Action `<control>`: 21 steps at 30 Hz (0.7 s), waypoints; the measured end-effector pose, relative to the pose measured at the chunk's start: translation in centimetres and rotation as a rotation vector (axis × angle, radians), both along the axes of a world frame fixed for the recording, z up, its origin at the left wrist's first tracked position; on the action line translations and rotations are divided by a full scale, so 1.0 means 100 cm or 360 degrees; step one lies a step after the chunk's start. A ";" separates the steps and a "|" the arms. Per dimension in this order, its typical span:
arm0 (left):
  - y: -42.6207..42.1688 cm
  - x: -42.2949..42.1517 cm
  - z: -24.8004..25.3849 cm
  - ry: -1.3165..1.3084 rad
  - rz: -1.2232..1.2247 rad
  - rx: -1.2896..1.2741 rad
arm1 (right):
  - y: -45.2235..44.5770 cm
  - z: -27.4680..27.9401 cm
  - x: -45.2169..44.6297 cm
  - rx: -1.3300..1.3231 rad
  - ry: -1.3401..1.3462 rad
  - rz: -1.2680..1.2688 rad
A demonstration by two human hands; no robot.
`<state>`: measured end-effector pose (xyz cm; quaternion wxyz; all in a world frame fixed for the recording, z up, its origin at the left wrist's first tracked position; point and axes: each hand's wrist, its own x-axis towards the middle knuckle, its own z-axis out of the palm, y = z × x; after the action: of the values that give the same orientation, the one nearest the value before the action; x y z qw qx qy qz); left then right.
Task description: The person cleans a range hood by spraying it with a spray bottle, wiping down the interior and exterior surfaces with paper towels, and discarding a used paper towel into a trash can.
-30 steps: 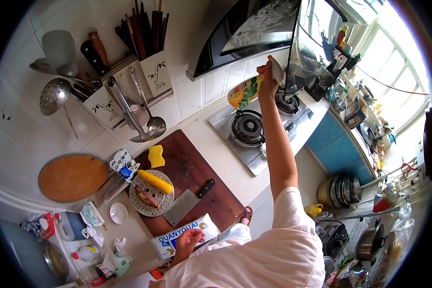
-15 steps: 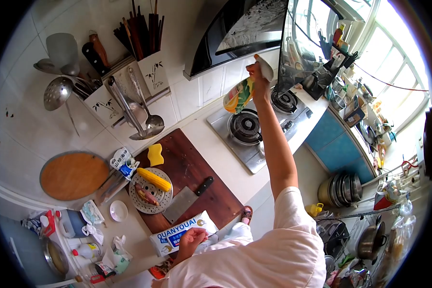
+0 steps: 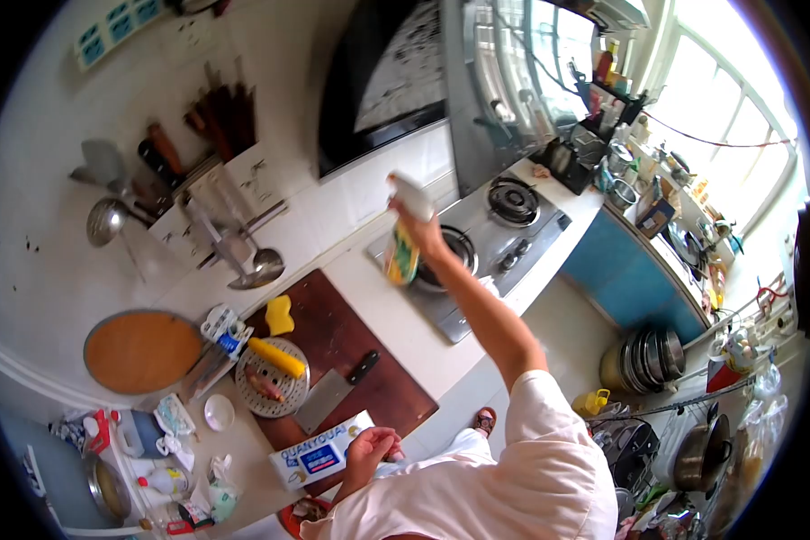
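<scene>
My right hand (image 3: pixel 414 214) grips a spray bottle (image 3: pixel 401 255) by its white trigger head, above the near burner of the gas stove (image 3: pixel 454 313). The bottle has a green, yellow and orange label. My left hand (image 3: pixel 373 447) is closed, fingers curled together, beside the white and blue QUANYOUAI tissue pack (image 3: pixel 288 463); whatever it may hold is hidden. A dark wooden board (image 3: pixel 391 378) carries a cleaver (image 3: pixel 324 402), a yellow sponge (image 3: pixel 279 315) and a perforated plate (image 3: pixel 252 405). On that plate lie an ear of corn (image 3: pixel 277 357) and a reddish, elongated food piece (image 3: pixel 264 387).
A black range hood (image 3: pixel 342 126) overhangs the stove. Wall holders carry chopsticks, knives and ladles (image 3: pixel 265 267). A small white bowl (image 3: pixel 219 412) stands left of the plate, near a round wooden board (image 3: pixel 142 352). Stacked pots (image 3: pixel 643 360) stand at right.
My right hand has brought the spray bottle down and to the left, closer to the stove's left side. The view has shifted; my left hand stays closed by the tissue pack.
</scene>
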<state>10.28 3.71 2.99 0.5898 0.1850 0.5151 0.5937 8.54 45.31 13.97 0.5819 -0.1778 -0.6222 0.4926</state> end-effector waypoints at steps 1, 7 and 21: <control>0.012 0.003 -0.005 0.0047 -0.0015 0.0071 | 0.003 -0.023 0.015 -0.0080 -0.0214 0.0008; 0.111 0.063 0.015 0.0239 0.0026 0.0289 | -0.035 -0.047 0.174 -0.0443 -0.0268 0.0086; 0.516 0.190 0.077 -0.0050 0.0393 0.0899 | 0.092 -0.003 0.537 -0.0010 -0.0116 -0.0386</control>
<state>29.26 55.32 10.64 0.4464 0.2685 0.3391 0.7833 62.28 54.50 13.67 0.6137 -0.2713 -0.6154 0.4137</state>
